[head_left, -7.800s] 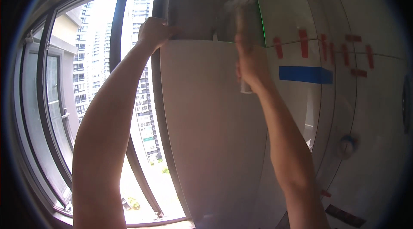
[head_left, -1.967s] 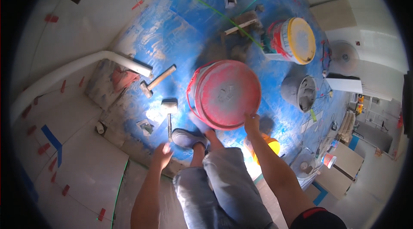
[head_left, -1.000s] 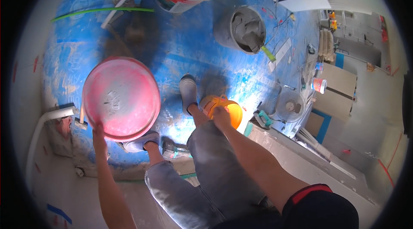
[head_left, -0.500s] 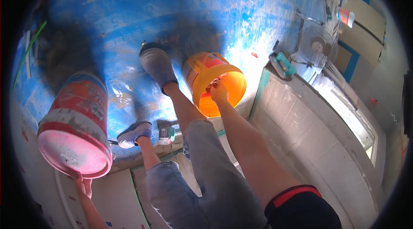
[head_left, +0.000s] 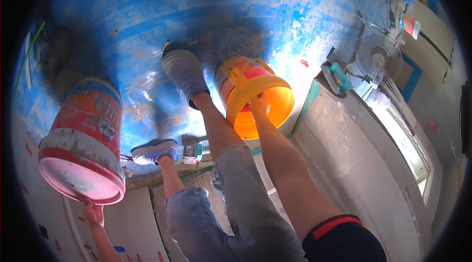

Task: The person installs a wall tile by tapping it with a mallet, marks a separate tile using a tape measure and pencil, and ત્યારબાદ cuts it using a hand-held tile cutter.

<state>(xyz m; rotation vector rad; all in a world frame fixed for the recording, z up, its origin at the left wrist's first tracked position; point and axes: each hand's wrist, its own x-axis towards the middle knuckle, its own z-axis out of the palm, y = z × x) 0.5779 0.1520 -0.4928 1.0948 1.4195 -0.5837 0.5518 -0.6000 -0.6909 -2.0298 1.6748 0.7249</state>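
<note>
A red and white bucket (head_left: 88, 126) with a pale pink, dusty round end stands at the left. My left hand (head_left: 95, 211) is at the near edge of that end, its fingers closed on the rim and partly hidden behind it. A yellow-orange bucket (head_left: 233, 102) stands tilted at the middle, its mouth towards me and its handle at its side. My right hand (head_left: 259, 105) reaches down inside this bucket; the fingers are deep within and cannot be made out. Between the buckets is one of my feet in a grey clog (head_left: 185, 72).
Blue sheeting (head_left: 147, 21) with dusty smears covers the floor. My other clog (head_left: 155, 152) rests beside a small battery-like block (head_left: 192, 153). To the right, a teal power tool (head_left: 338, 77) lies on a low wall's ledge (head_left: 383, 129), near a fan (head_left: 377, 59).
My right hand has gone slightly deeper into the yellow bucket, hiding its fingers more. The view has shifted a little; my left hand stays at the red bucket's rim.
</note>
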